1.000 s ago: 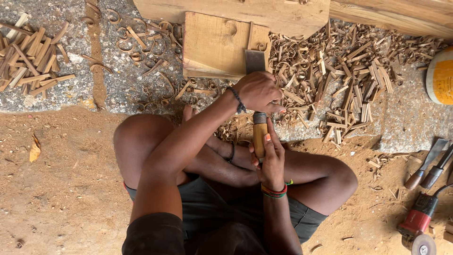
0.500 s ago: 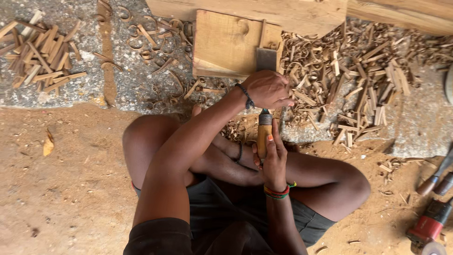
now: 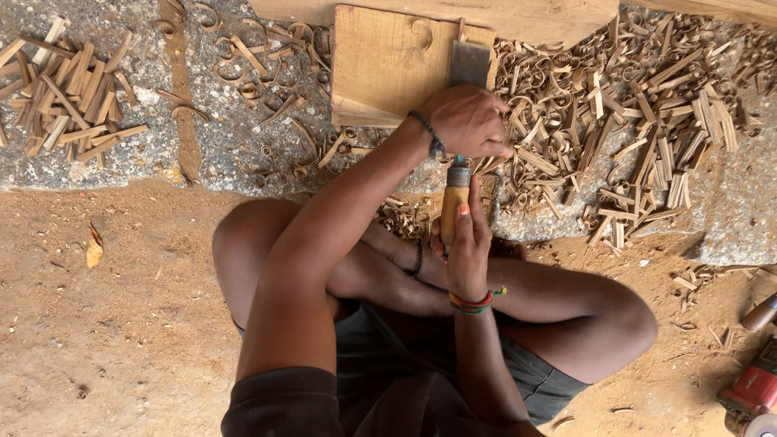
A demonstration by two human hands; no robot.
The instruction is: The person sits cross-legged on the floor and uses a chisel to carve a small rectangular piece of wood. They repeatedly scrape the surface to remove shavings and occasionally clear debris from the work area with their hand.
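I sit cross-legged on the ground. A wide-bladed chisel (image 3: 469, 63) lies with its flat blade on the right edge of a pale wooden block (image 3: 387, 65). My left hand (image 3: 465, 121) is closed over the chisel's neck just below the blade, a dark bead bracelet on its wrist. Nearer my body, my right hand (image 3: 468, 247) grips the chisel's wooden handle (image 3: 452, 206) from below and wears a striped wristband. The part of the chisel under my left hand is hidden.
A long timber beam (image 3: 453, 12) lies beyond the block. Curled shavings and split wood chips (image 3: 639, 121) cover the stone slab to the right. A pile of short sticks (image 3: 65, 97) lies far left. A red power tool (image 3: 753, 388) and another tool handle (image 3: 761, 313) sit at the right edge.
Both hands and the chisel have slid a little farther away from me along the block's right edge. The camera view has shifted slightly.
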